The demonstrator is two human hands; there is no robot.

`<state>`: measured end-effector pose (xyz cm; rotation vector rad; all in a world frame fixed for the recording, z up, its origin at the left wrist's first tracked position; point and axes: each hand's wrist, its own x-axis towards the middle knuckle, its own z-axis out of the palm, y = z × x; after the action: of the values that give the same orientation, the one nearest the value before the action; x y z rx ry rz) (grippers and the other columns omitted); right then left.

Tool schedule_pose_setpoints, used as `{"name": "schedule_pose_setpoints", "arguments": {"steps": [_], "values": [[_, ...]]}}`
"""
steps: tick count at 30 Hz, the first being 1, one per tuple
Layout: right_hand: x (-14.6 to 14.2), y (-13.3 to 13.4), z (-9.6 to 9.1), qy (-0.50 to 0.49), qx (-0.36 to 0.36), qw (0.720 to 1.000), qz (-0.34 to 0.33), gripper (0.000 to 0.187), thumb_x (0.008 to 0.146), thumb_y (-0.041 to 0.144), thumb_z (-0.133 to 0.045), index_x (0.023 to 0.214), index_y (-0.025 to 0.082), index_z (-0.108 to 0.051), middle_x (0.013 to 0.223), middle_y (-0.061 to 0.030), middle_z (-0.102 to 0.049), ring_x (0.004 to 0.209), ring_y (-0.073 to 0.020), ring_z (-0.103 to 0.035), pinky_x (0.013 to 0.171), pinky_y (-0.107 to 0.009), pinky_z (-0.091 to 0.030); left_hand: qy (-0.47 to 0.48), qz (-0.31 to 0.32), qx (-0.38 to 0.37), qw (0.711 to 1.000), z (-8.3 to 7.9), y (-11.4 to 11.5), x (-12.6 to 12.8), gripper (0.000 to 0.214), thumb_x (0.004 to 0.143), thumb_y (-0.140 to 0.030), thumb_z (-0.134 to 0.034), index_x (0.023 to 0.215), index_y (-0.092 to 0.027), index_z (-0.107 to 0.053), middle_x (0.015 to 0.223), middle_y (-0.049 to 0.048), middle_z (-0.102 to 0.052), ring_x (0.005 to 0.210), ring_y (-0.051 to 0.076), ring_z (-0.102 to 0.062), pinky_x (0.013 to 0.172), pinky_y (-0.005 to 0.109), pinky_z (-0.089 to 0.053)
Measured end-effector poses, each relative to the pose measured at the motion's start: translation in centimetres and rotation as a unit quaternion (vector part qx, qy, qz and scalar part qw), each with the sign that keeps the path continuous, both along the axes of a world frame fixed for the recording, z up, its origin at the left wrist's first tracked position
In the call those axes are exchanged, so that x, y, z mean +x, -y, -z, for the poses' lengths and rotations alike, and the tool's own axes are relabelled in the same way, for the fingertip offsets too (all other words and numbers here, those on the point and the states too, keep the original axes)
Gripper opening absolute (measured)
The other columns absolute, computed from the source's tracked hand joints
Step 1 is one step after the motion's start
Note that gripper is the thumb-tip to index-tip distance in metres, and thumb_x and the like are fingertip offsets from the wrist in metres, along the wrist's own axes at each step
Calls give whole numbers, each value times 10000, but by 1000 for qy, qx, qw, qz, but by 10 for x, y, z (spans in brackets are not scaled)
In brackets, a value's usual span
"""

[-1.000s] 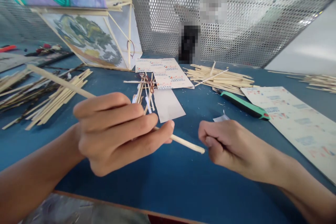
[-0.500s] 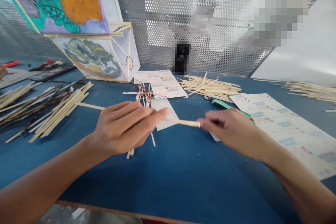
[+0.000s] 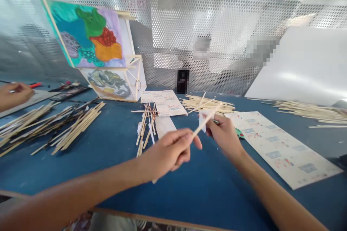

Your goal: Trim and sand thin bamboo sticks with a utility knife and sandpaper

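My left hand (image 3: 170, 151) is closed around a thin wooden stick (image 3: 210, 117), which slants up and away to the right. My right hand (image 3: 223, 133), also closed, pinches a small white piece of paper (image 3: 202, 124) just behind the stick. Whether paper and stick touch, I cannot tell. A green-handled tool (image 3: 239, 133) lies partly hidden beneath my right hand. Beyond my left hand is a small bundle of sticks (image 3: 146, 126) with scraps and a brown band on it, beside a plain pale sheet (image 3: 164, 125).
Printed sheets (image 3: 170, 103) lie at the back, with a larger printed sheet (image 3: 273, 144) on the right. Loose stick piles (image 3: 81, 126) cover the left, more sticks (image 3: 211, 104) the back. A painted frame (image 3: 108, 83) stands by the perforated screen (image 3: 162, 25). Another person's hand (image 3: 17, 95) is far left.
The view has tipped upward. My left hand has turned, and the stick now points up and away instead of lying across. My right hand has come off its end, showing the paper.
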<state>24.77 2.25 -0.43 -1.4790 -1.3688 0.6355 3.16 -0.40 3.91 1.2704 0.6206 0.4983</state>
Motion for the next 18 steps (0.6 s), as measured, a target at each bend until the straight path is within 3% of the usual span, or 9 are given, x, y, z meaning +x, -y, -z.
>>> {"name": "schedule_pose_setpoints", "arguments": {"steps": [2, 4, 7, 14, 18], "values": [[-13, 2, 8, -93, 3, 995, -31, 420, 898, 581, -582, 759, 188, -642, 509, 52, -418, 474, -106, -328, 475, -262, -243, 15, 24, -33, 999, 14, 5, 14, 349, 1039, -441, -471, 854, -162, -573, 617, -73, -371, 478, 54, -235, 460, 191, -232], [-21, 3, 14, -170, -5, 983, -66, 426, 859, 598, -635, 808, 177, -676, 510, 71, -362, 467, -91, -267, 455, -251, -217, 16, 52, -46, 997, 28, 5, 21, 366, 1029, -478, -482, 875, -163, -585, 606, -60, -415, 461, 63, -262, 446, 207, -246], [-26, 5, 16, -252, -25, 959, -124, 425, 808, 597, -709, 788, 174, -674, 486, 81, -347, 446, -80, -267, 441, -244, -223, 23, 58, -60, 996, 42, 0, 19, 377, 1013, -514, -519, 925, -157, -606, 579, -91, -335, 449, 61, -188, 424, 212, -167], [-24, 13, 10, -347, -82, 906, -228, 410, 797, 560, -764, 930, 175, -726, 463, 65, -428, 439, -91, -336, 475, -248, -301, 68, -8, -94, 993, 48, -5, 6, 369, 974, -558, -571, 883, -204, -522, 608, -107, -282, 449, 52, -138, 403, 187, -150], [-23, 13, 12, -367, -99, 889, -257, 305, 816, 457, -774, 886, 161, -743, 508, 52, -454, 468, -74, -280, 489, -241, -249, 67, -64, -89, 992, 52, -4, 6, 374, 972, -566, -571, 872, -212, -503, 580, -120, -228, 451, 59, -123, 393, 178, -140]]}}
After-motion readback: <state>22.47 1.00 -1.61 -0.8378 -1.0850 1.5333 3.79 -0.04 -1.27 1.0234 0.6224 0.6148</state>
